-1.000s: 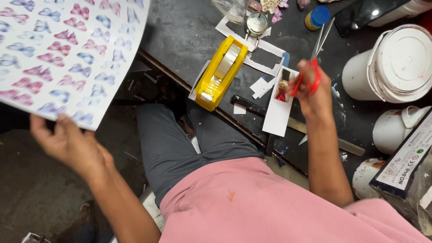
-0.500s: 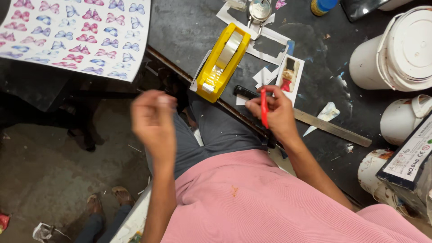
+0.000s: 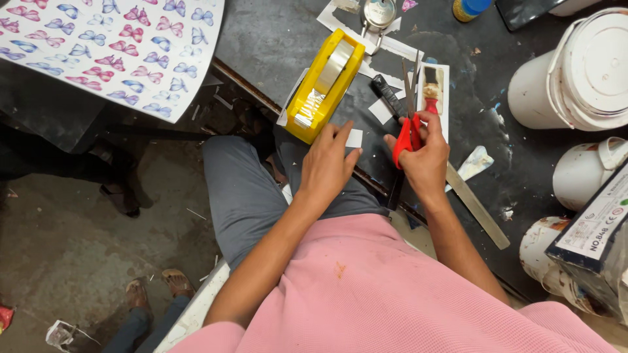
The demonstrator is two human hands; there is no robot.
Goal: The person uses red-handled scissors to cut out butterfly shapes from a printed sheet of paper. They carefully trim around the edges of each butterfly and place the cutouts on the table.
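Scissors with red handles sit gripped in the right hand over the dark table, left hand with loosely spread fingers touching a small white paper piece beside the yellow tape dispenser.

Dark box with white label, lower right

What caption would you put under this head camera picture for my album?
Right hand grips red-handled scissors while left hand touches a small white paper piece beside a yellow tape dispenser.
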